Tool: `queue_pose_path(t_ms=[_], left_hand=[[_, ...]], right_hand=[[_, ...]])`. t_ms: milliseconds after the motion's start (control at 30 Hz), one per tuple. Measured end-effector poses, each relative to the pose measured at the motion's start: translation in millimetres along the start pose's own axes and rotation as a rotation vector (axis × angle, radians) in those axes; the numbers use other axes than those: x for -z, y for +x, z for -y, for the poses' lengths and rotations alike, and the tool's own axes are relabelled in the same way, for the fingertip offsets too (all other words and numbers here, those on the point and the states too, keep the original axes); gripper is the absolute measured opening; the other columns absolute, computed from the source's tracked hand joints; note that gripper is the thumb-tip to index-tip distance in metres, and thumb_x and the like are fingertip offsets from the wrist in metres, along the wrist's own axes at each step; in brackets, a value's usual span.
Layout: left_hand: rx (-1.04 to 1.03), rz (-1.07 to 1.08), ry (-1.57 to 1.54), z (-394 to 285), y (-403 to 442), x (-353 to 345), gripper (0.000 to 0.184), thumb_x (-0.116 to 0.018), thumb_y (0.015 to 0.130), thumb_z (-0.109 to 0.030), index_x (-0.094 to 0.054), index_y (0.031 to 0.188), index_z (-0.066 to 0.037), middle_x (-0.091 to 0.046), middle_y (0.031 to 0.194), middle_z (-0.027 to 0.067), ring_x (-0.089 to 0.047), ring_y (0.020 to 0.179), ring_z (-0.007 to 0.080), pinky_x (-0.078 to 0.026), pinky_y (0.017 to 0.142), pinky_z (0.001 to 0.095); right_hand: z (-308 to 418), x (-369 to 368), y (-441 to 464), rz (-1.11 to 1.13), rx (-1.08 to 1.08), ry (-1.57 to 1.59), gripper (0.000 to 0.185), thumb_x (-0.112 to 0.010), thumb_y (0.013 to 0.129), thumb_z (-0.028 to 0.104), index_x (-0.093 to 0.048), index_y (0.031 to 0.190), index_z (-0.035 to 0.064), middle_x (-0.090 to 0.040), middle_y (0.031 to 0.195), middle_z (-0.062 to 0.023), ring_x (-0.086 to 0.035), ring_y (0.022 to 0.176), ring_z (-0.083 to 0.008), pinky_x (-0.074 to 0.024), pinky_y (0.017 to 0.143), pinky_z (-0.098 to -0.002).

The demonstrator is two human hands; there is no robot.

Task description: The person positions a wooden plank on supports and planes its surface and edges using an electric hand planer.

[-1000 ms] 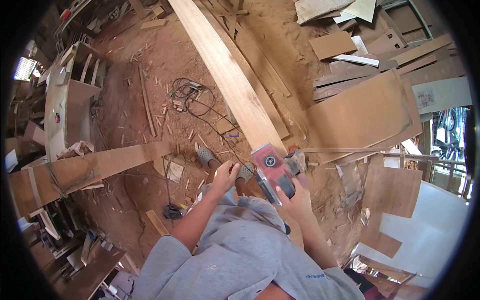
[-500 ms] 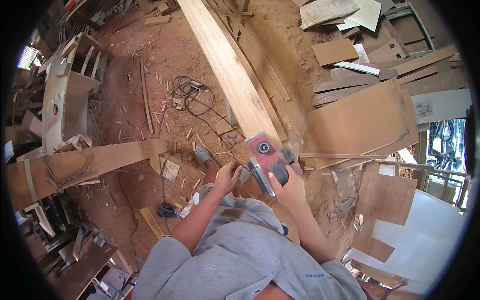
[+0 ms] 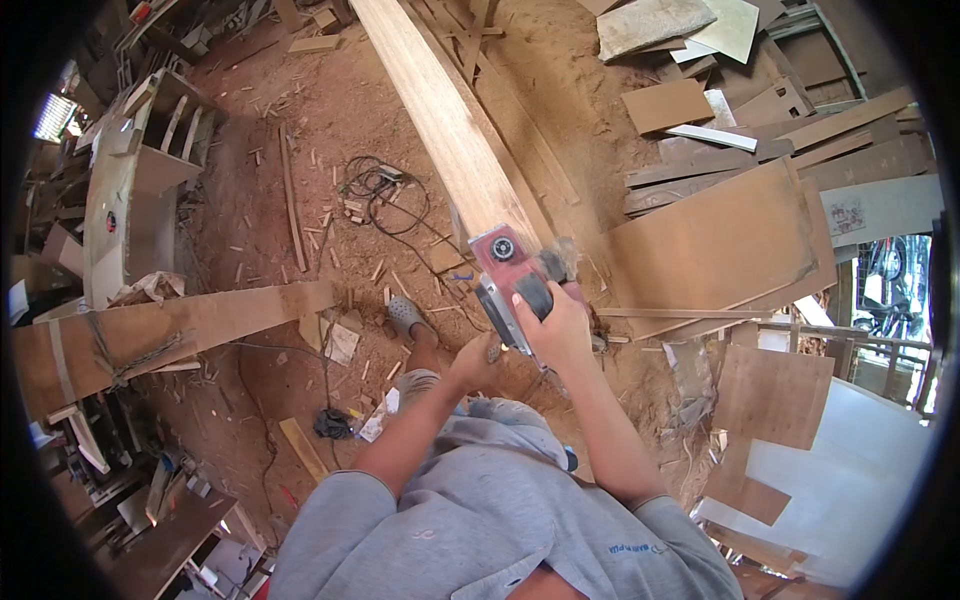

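My right hand (image 3: 560, 330) is wrapped round the handle of a red and black electric planer (image 3: 505, 262), with a round dial on its front. The planer rests on the near end of a long, pale wooden board (image 3: 450, 130), which runs away to the top of the view. A faint puff of dust shows at the planer's right side. My left hand (image 3: 475, 362) is beside the planer's rear, apart from the board, its fingers curled. Whatever those fingers hold, if anything, is hidden.
A black cord (image 3: 400, 215) lies looped on the dirt floor among wood scraps. Sheets of plywood (image 3: 715, 235) and offcuts are piled on the right. At left are a wooden cabinet frame (image 3: 130, 190) and a tied plank (image 3: 200, 325). My sandaled foot (image 3: 405, 316) is below the board.
My right hand has pushed the planer slightly forward and left along the board. My left hand has shifted slightly down and right, and its fingers now point towards the planer's rear.
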State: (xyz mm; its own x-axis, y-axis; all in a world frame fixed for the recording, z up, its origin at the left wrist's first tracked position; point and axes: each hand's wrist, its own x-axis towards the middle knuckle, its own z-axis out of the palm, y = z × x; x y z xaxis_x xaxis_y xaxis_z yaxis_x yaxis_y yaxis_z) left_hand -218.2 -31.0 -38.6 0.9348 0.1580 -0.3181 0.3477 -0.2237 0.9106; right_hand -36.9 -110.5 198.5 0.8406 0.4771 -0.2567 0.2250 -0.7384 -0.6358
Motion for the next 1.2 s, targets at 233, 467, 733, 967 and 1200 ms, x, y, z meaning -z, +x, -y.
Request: queue_pose_path(t_ms=[233, 467, 733, 967, 1200], left_hand=[[-0.247, 0.207, 0.180, -4, 11, -66, 0.063, -0.084, 0.087, -0.035, -0.065, 0.143, -0.012, -0.066, 0.143, 0.0267, -0.065, 0.132, 0.0447, -0.054, 0.109, 0.0501], [0.044, 0.302, 0.167, 24, -27, -21, 0.039, -0.089, 0.083, -0.040, -0.079, 0.103, -0.008, -0.080, 0.102, 0.0185, -0.076, 0.100, 0.0423, -0.060, 0.090, 0.0511], [0.205, -0.476, 0.318, 76, -71, 166, 0.014, -0.079, 0.082, 0.003, -0.073, 0.091, -0.005, -0.076, 0.084, 0.0162, -0.076, 0.084, 0.0388, -0.060, 0.076, 0.0469], [0.272, -1.130, 0.225, 35, -37, 306, 0.036, -0.085, 0.101, -0.034, -0.072, 0.114, -0.003, -0.076, 0.102, 0.0128, -0.073, 0.096, 0.0251, -0.058, 0.088, 0.0381], [0.059, -1.098, -0.631, 10, 1, 388, 0.068, -0.074, 0.109, -0.045, -0.052, 0.153, 0.002, -0.059, 0.151, 0.0168, -0.064, 0.131, 0.0240, -0.054, 0.103, 0.0348]], right_hand=[[13, -13, 35, -0.019, 0.015, -0.007, 0.053, -0.073, 0.100, 0.049, -0.073, 0.107, -0.0033, -0.076, 0.090, -0.0317, -0.076, 0.092, -0.0501, -0.0590, 0.084, -0.0571], [29, -19, 67, -0.011, 0.032, -0.023, 0.057, -0.072, 0.101, 0.049, -0.073, 0.111, -0.0069, -0.077, 0.094, -0.0329, -0.077, 0.095, -0.0497, -0.0594, 0.088, -0.0560], [51, -27, 101, 0.006, -0.002, -0.017, 0.064, -0.072, 0.100, 0.052, -0.072, 0.122, -0.0083, -0.078, 0.105, -0.0345, -0.077, 0.105, -0.0491, -0.0601, 0.095, -0.0547], [72, -35, 140, 0.026, -0.018, -0.001, 0.066, -0.072, 0.099, 0.053, -0.073, 0.125, -0.0078, -0.078, 0.113, -0.0346, -0.076, 0.113, -0.0477, -0.0598, 0.099, -0.0529], [88, -50, 177, -0.010, 0.018, -0.007, 0.064, -0.073, 0.097, 0.053, -0.075, 0.122, -0.0063, -0.078, 0.111, -0.0339, -0.076, 0.111, -0.0477, -0.0600, 0.099, -0.0525]])
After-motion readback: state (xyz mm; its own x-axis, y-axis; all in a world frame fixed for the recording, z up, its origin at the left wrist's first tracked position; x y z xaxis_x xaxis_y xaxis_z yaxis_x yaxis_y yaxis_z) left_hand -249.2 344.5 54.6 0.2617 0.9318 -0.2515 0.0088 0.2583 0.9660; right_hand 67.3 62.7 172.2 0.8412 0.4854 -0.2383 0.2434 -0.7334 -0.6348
